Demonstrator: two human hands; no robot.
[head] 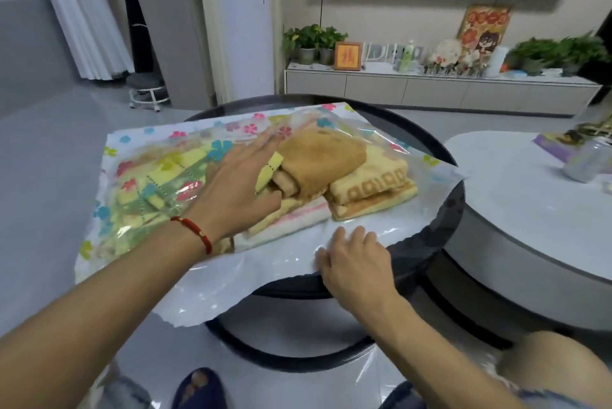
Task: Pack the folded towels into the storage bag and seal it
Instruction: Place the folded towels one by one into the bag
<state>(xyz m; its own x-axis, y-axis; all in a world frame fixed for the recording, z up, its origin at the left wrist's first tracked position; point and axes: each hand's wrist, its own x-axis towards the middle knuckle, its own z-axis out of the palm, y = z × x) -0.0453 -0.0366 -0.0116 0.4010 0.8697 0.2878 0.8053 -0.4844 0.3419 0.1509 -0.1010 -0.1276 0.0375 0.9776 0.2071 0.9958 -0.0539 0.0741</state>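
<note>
1. The storage bag (159, 157) lies flat on the round dark counter (443, 210), long axis left to right, its mouth toward the right.
2. Three folded towels (331, 173) sit stacked at the mouth: brown, yellow patterned, white and pink.
3. The left hand (241, 183) presses flat on the stack, fingers straight.
4. The right hand (354, 259) rests on the plastic, fingers relaxed and slightly spread.

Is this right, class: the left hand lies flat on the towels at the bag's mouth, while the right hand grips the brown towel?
Not quite. In the head view the right hand rests on the storage bag plastic near the table edge, away from the brown towel. The left hand does lie flat on the towels.
</note>
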